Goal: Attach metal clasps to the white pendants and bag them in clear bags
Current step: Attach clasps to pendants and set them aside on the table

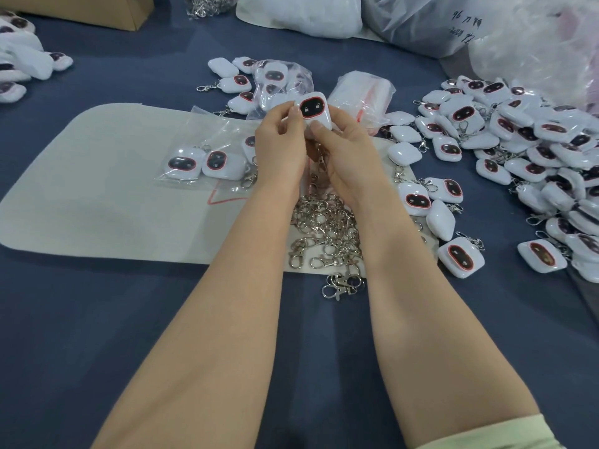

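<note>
Both hands hold one white pendant (316,110) with a dark, red-rimmed oval face, lifted above the white mat (107,189). My left hand (280,147) pinches its left edge, and my right hand (343,150) grips its lower right side with the thumb on the front. A metal clasp (321,162) hangs under the pendant between my hands. A heap of loose metal clasps (327,234) lies on the mat below my wrists. A clear bag (207,163) holding two pendants lies to the left.
A big pile of pendants (531,157) fills the right side, with a few more near my right forearm. Bagged pendants and a stack of clear bags (363,95) lie behind my hands. White sacks and a cardboard box (107,8) stand at the back on the blue table.
</note>
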